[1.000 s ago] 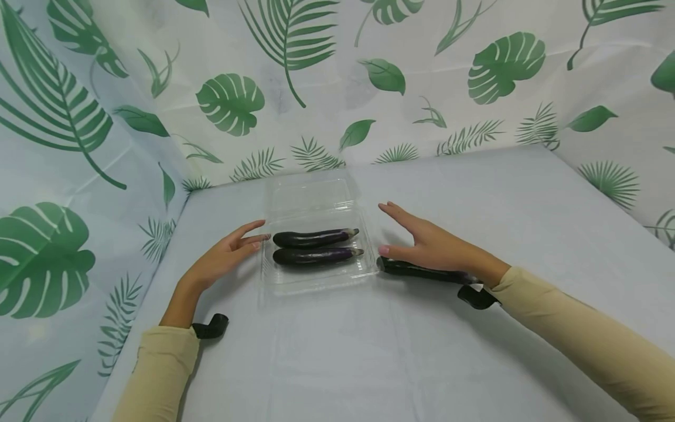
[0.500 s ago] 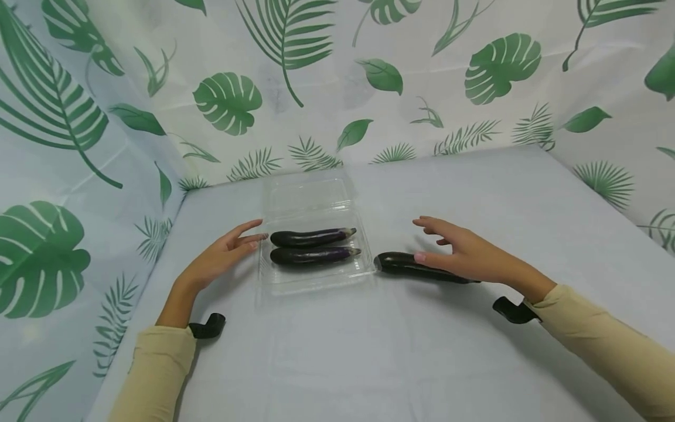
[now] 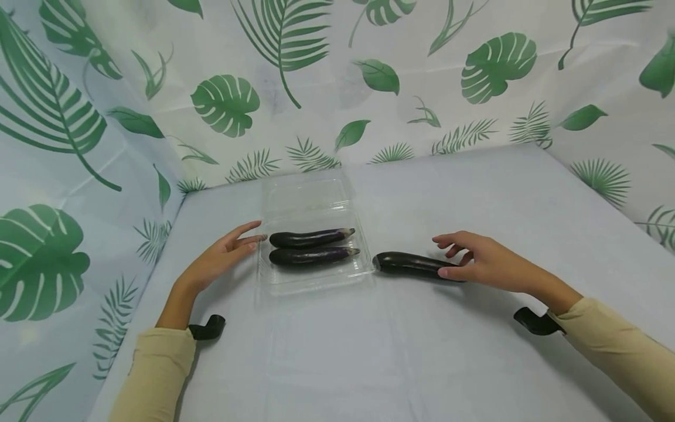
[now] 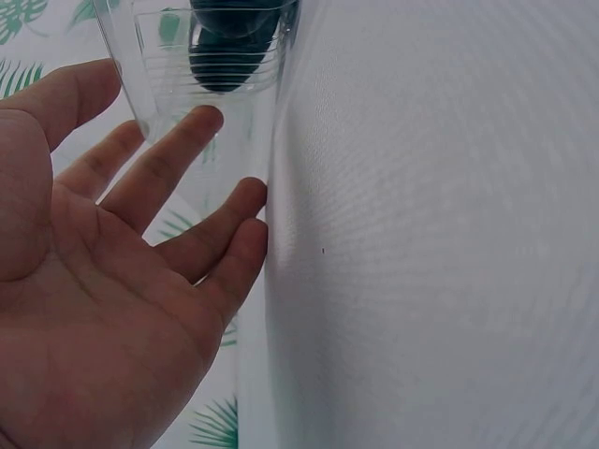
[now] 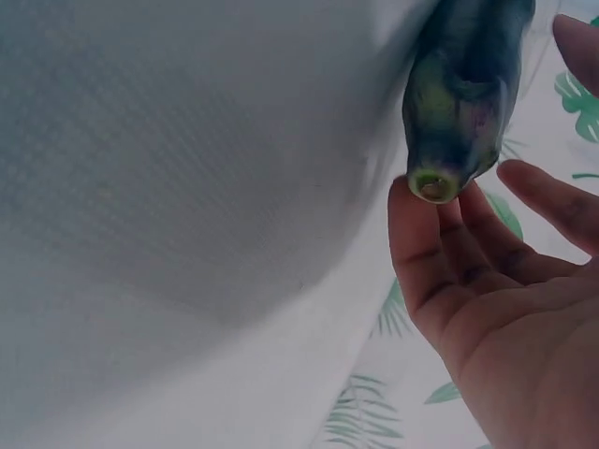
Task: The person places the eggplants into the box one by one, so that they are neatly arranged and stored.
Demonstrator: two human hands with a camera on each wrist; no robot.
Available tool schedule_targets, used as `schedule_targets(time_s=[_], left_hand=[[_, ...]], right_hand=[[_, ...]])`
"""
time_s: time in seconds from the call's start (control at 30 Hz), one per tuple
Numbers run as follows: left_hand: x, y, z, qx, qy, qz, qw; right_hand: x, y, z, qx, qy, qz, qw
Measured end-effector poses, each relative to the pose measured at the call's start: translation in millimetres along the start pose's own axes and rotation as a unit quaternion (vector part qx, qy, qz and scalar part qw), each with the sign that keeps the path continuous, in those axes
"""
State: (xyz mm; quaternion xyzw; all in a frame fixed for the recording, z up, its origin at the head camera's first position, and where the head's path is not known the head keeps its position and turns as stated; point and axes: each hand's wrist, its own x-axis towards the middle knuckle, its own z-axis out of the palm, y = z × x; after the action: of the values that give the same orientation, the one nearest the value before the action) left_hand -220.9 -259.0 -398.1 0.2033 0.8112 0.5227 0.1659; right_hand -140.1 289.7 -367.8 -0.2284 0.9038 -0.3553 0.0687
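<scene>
Clear container (image 3: pixel 316 286): I logged two eggplants (image 3: pixel 311 238) inside. Left hand (image 3: pixel 217 262): fingers spread, at the container's nine o'clock. Loose eggplant (image 3: pixel 408 264): lay at its three o'clock, right hand (image 3: pixel 487 266) at the stem end, thumb and fingers apart.

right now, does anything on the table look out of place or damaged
Only one mild oddity: a third eggplant lies on the table, right of the clear container, while two eggplants lie side by side inside. No spill or damage shows.

No lettering, label, brand, number or sign can be read.
</scene>
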Motion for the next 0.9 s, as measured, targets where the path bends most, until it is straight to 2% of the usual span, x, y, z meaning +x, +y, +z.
schedule_targets(time_s=[0.23, 0.43, 0.67, 0.9], left_hand=[[0.1, -0.9, 1.0, 0.003, 0.003, 0.004, 1.0000], [0.1, 0.4, 0.2, 0.006, 0.003, 0.003, 1.0000], [0.8, -0.8, 0.2, -0.001, 0.000, 0.006, 1.0000], [0.9, -2.0, -0.6, 0.002, 0.002, 0.008, 1.0000]], right_hand=[[-2.8, 5.9, -1.5, -0.008, -0.018, 0.007, 0.9998], [-4.3, 9.3, -1.1, -0.022, -0.024, 0.037, 0.9988], [-5.6, 12.0, -4.7, -0.031, -0.008, 0.044, 0.9985], [-5.1, 11.3, -12.2, -0.019, 0.030, 0.071, 0.9969]])
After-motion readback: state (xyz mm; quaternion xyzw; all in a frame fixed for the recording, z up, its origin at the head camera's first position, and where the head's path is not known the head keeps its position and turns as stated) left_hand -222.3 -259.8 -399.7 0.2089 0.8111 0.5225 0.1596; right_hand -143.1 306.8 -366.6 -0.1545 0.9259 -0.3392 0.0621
